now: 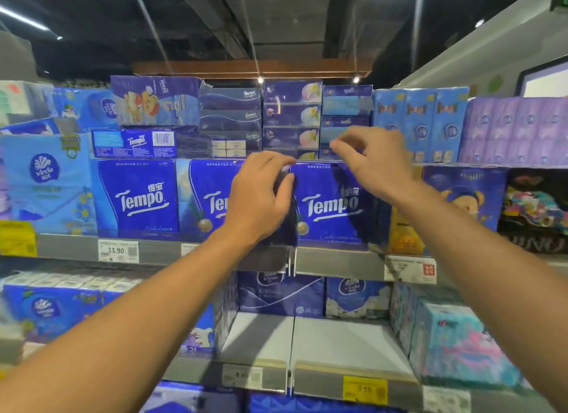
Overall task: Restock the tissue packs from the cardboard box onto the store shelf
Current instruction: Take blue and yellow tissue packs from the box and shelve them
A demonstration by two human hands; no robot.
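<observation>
tempo pack going into the row, shelf below still bare

middle shelf (338, 260) row looks nearly full, so i'd guess a good chunk is done. the shelf below (338, 339) shows a bare stretch; the cardboard box is out of view. left hand (261, 197) is curled over the tempo pack (329, 203) at its top left corner, right hand (372, 160) pinches its top edge, fingers bent. pack stands upright between its neighbours.

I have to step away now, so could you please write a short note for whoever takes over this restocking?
Left hand: grips the top left corner of the Tempo pack on the middle shelf.
Right hand: fingers curled at the pack's top edge, seemingly pinching it.
Done: the pack stands in the row beside two other Tempo packs.
Left: release it. The lower shelf has a gap. The cardboard box is out of view.
</observation>
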